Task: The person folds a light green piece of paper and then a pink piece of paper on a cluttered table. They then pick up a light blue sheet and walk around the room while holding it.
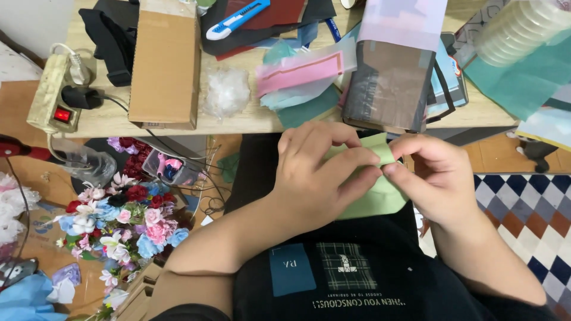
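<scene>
A light green sheet of paper (375, 199) is held over my lap, just below the wooden table's edge (238, 125). My left hand (318, 175) covers the sheet's left part, with its fingers curled over the top and pinching a fold. My right hand (431, 175) pinches the same fold from the right, fingertips meeting those of the left hand. Much of the sheet is hidden under both hands.
On the table lie a cardboard box (163, 62), a blue utility knife (238, 18), pink and teal paper sheets (303, 77), a clump of clear plastic (226, 92) and a power strip (56, 92). A pile of artificial flowers (125, 217) lies on the floor at the left.
</scene>
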